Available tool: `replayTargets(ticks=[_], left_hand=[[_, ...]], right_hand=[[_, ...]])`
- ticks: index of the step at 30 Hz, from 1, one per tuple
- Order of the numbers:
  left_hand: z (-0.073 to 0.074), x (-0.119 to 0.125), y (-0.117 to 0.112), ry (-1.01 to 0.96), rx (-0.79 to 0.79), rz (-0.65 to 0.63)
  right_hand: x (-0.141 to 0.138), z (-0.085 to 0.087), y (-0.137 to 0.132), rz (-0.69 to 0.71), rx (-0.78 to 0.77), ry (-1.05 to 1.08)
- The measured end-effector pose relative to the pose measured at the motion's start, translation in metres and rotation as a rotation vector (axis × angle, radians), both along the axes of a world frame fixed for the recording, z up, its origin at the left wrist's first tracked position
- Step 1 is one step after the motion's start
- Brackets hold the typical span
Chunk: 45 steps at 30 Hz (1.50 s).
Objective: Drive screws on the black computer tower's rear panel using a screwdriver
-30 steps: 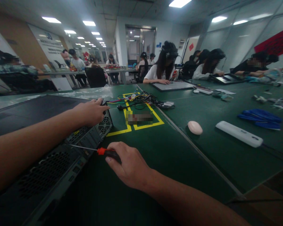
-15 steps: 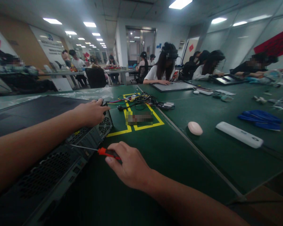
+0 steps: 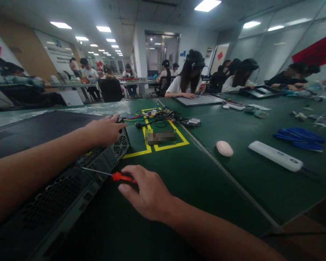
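Observation:
A black desktop computer case (image 3: 70,121) lies on its side at the left, its rear panel with round fan grille and ports facing me. My left hand (image 3: 105,129) rests flat on the top near the far rear corner, fingers stretched over the edge. In my right hand (image 3: 146,190) is a screwdriver (image 3: 123,177) with a red and black handle. Its thin shaft points left, and the tip meets the rear panel near the expansion slots; the exact contact spot is too dark to make out. My thumb sits a little away from the handle.
Beyond the case lie a bundle of cables (image 3: 165,114) and a blurred-out object (image 3: 161,137) inside yellow tape (image 3: 171,146). To the right are a pink mouse-shaped item (image 3: 224,148), a white power bank-like device (image 3: 275,156) and blue cloth (image 3: 299,139). Several people work across the table.
The screwdriver handle has turned in my right hand, and the fingers have loosened and shifted slightly, the thumb moving left. My left hand and the case stay put.

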<state>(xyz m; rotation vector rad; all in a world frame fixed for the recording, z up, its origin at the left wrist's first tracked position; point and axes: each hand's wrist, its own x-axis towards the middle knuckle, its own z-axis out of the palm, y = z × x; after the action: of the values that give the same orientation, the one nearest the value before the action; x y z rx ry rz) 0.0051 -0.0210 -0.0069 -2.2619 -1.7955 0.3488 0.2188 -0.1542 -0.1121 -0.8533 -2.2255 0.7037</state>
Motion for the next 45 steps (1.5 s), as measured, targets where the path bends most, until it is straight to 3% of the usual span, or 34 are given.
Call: replayTargets(ticks=[15,45], left_hand=[[-0.0058,-0.0055,0.0061,-0.029,0.017,-0.001],[-0.0017,-0.0006,0.0029,0.041,-0.022,-0.007]], right_hand=[[0.0,0.0007,0.0001,-0.009,-0.002,0.002],[0.0005,0.0001,0.001,-0.013,-0.005,-0.024]])
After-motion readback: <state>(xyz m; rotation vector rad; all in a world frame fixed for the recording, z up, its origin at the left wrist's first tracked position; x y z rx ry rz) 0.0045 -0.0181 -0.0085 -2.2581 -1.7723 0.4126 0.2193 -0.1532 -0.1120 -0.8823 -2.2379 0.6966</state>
